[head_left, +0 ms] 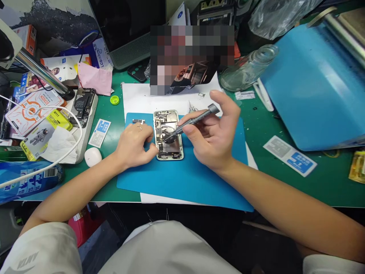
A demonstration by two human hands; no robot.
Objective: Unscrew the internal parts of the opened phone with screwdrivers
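An opened smartphone [169, 150] lies on a blue mat [182, 182], its inner parts exposed. My left hand [135, 144] is closed at the phone's left edge, fingers curled and thumb against the frame, holding it there. Between thumb and fingers of my right hand [215, 139] is a grey pen-shaped tool [196, 119] with a dark, wide, brush-like tip. That tip is over the middle of the phone; whether it touches is unclear. A small metal part [138, 121] lies just beyond my left hand. Behind the tool, a metal pointed tip [192, 106] shows, partly hidden.
Boxes [34, 110] crowd the left side, with another opened phone [82, 105] and a white cable [78, 133]. A white rounded case [92, 156] sits near my left forearm. Behind stand a glass jar [248, 70] and a blurred-out patch. A blue sheet [310, 91] occupies the right.
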